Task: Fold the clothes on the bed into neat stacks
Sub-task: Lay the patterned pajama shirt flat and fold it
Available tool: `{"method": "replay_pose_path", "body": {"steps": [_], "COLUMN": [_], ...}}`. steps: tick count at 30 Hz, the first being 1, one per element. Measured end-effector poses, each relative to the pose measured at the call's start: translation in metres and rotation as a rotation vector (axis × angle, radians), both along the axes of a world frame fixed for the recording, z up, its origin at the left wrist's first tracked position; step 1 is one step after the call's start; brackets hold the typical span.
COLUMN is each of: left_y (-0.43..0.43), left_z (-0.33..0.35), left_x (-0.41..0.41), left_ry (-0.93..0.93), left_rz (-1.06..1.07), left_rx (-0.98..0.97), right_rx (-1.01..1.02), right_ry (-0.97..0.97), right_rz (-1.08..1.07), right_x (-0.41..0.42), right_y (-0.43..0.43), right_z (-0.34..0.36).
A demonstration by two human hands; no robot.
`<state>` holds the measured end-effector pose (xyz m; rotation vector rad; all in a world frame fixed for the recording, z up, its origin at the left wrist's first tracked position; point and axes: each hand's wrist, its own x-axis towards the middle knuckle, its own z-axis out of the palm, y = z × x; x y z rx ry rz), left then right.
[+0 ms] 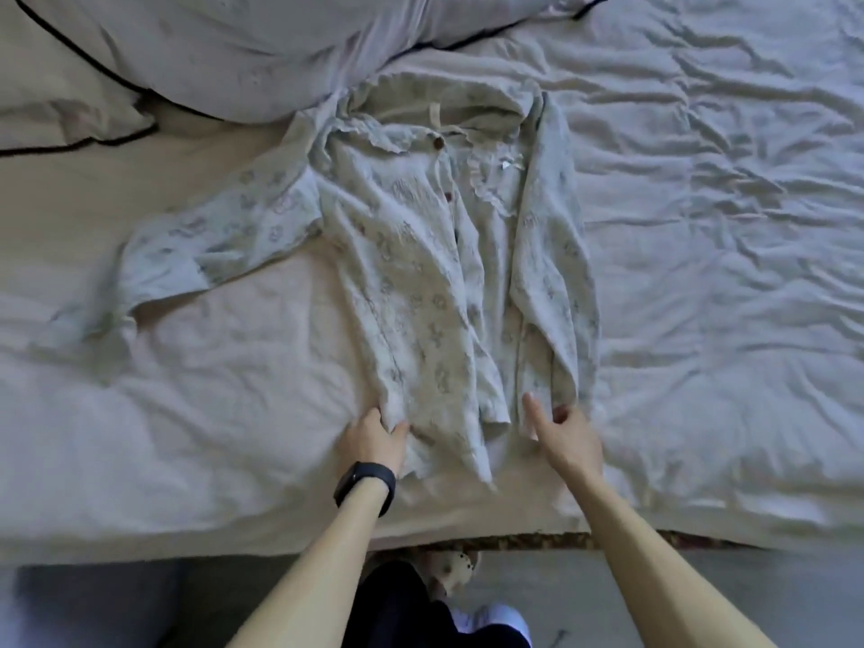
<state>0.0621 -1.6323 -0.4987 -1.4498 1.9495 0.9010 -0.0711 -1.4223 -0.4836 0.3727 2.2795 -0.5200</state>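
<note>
Shirt [421,254]: pale, printed, buttoned down the front, lay flat on the bed [724,226], about mid-frame and just short of the near edge. Its long axis ran away from the person, with the collar at the far end and the hem at the near end. The sleeve on the left was spread out sideways and slightly toward the person, wrinkled, with its cuff well out on the sheet. The sleeve on the right was folded in and lay along the right side of the body, parallel to the long axis, its end near the hem. The fabric was creased throughout, and the hem was bunched and uneven.

Left hand [374,437]: at the near-left corner of the hem. Thumb and fingers were closed together, pinching a fold of the shirt fabric.

Right hand [568,437]: at the near-right corner. The thumb was stretched out well apart from the other fingers, its tip at the hem edge. The other fingers were bent at the end of the folded sleeve, tips partly hidden by cloth. Could not tell whether they gripped it.

A dark wristband [364,481] sat on the left wrist.

A large pale pillow [234,53] with dark piping lay beyond the collar, at the far left, its lower edge just beside the shirt's shoulder.
</note>
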Motion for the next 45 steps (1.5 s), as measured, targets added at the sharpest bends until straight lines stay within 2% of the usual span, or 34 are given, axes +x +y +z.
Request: {"method": "replay_pose_path", "body": {"steps": [3,7,10,12,14,15,17,19,21,24,26,28,30,31,36,39,41,45], "left_y": [-0.021,-0.053,-0.068,-0.065,-0.054,-0.049,-0.033,-0.015,0.005,0.03,0.037,0.034,0.027,0.023,-0.001,-0.011,-0.018,-0.027], "left_z": [0.009,0.035,0.048,0.041,0.026,0.019,0.009,0.003,-0.001,-0.004,-0.012,-0.019,-0.025,-0.025,-0.001,0.019,0.024,0.034], "left_x": [0.026,0.096,0.132,0.144,0.154,0.157,0.163,0.164,0.167,0.173,0.174,0.17,0.163,0.158,0.158,0.168,0.171,0.187], "left_ry": [0.094,0.162,0.157,0.112,0.046,0.014,-0.015,0.028,0.143,0.198,0.099,-0.076,-0.191,-0.186,0.009,0.081,0.118,0.341], "left_rz": [-0.002,0.053,0.024,-0.017,-0.037,-0.02,0.043,0.113,0.104,-0.264,-0.549,-0.713,-0.783,-0.793,-0.886,-0.854,-0.748,-0.19], "left_rx": [-0.013,-0.124,-0.191,-0.214,-0.186,-0.167,-0.177,-0.249,-0.356,-0.517,-0.502,-0.476,-0.504,-0.523,-0.605,-0.529,-0.493,-0.541], "right_rx": [0.022,-0.23,-0.32,-0.275,-0.127,-0.045,-0.02,0.02,0.03,-0.137,-0.117,-0.057,-0.047,-0.059,-0.113,-0.085,-0.043,0.014], "right_ry": [0.041,0.15,0.088,0.002,-0.037,-0.043,-0.071,-0.008,0.163,0.383,0.432,0.425,0.387,0.385,0.461,0.464,0.479,0.532], "right_rz": [0.093,-0.271,-0.343,-0.273,-0.13,-0.115,-0.232,-0.241,-0.071,0.217,0.453,0.596,0.558,0.515,0.467,0.403,0.344,0.232], "right_x": [-0.005,0.014,0.04,0.062,0.085,0.093,0.106,0.116,0.127,0.148,0.155,0.154,0.143,0.137,0.118,0.115,0.113,0.106], "right_y": [0.009,0.055,0.082,0.09,0.101,0.107,0.119,0.131,0.136,0.128,0.117,0.106,0.096,0.094,0.107,0.132,0.147,0.169], "right_z": [-0.001,0.01,0.014,0.006,-0.008,-0.016,-0.028,-0.032,-0.03,-0.018,-0.017,-0.022,-0.03,-0.034,-0.036,-0.026,-0.018,-0.007]}}
